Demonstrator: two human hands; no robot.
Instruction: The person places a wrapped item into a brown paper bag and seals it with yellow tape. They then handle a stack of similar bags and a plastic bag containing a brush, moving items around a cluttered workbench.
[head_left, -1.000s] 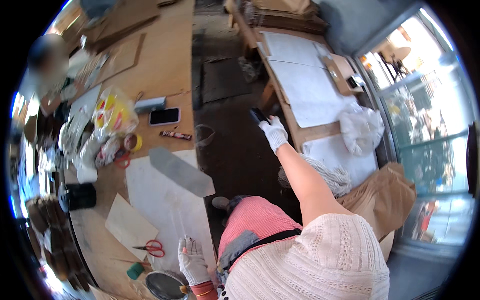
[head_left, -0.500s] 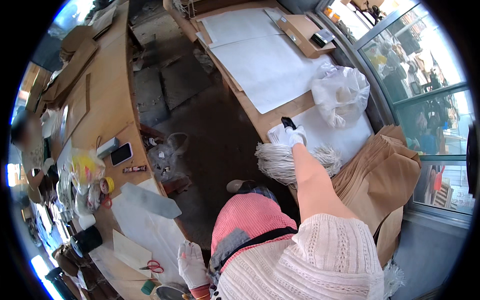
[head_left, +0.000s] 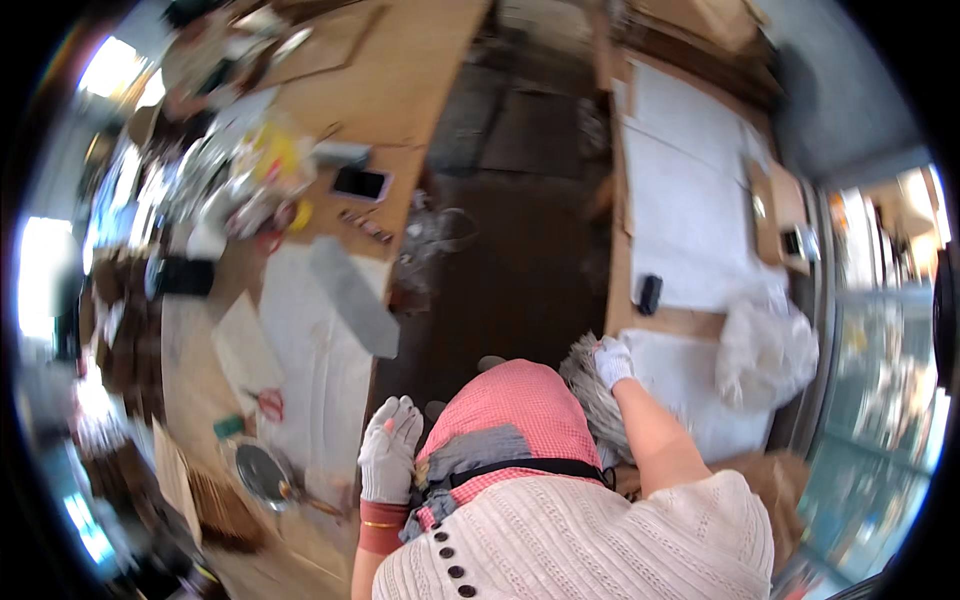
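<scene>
My right hand [head_left: 613, 362], in a white glove, is closed on one end of a bundle of whitish strings [head_left: 597, 400] at the near edge of the right-hand table. The bundle hangs down beside my pink apron, its lower part partly hidden by my arm. A small black object [head_left: 649, 294], blurred, lies on the white sheet just beyond that hand. My left hand [head_left: 388, 450], also gloved, is held beside the left-hand table's edge, fingers stretched out and nothing in it. Nearest to it are a grey pointed sheet [head_left: 352, 295] and a round dark pan [head_left: 262, 472] with a brush [head_left: 310, 497].
White sheets [head_left: 680, 215] cover the right table, with a cardboard box [head_left: 768, 212] and a white plastic bag [head_left: 765, 350]. On the left table lie a phone [head_left: 361, 183], red-handled scissors [head_left: 266, 403] and plastic bags [head_left: 275, 160]. Another person [head_left: 205, 65] works at the far left.
My right hand has let go of the black object, now on the table, and has taken hold of the strings. My left hand has risen beside the left table. The view has turned.
</scene>
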